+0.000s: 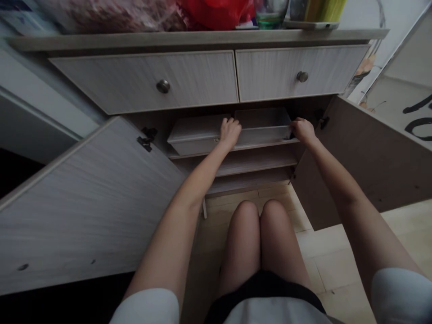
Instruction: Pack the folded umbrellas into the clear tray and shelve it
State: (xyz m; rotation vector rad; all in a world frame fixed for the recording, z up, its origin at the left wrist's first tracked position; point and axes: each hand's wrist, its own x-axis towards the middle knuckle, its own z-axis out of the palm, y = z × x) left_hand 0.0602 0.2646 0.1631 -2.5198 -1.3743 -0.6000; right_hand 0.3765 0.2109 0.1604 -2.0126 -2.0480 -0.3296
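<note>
From the head camera, a long, shallow, pale grey plastic tray [199,136] sits on the upper shelf [236,147] inside a low cabinet, its long axis running side to side along the shelf. A small mark on its front wall, near the left hand [230,133], is too small to read. That hand is curled, its fingers hooked over the tray's front rim. The right hand [303,130] is also clenched on the tray, gripping its right end.

Two laminate cabinet doors with a pale wood grain stand open, the left door [84,198] and the right door [364,166], with a black metal hinge [146,138] on the left. Above are two matching drawers [141,81] with round metal knobs [163,86]. A red bag [216,13] and a glass [270,12] stand on the cabinet top [189,39]. The person's knees [256,225] are close together above a tiled floor [332,265]. Black brush-like strokes [416,119] at the right are unreadable.
</note>
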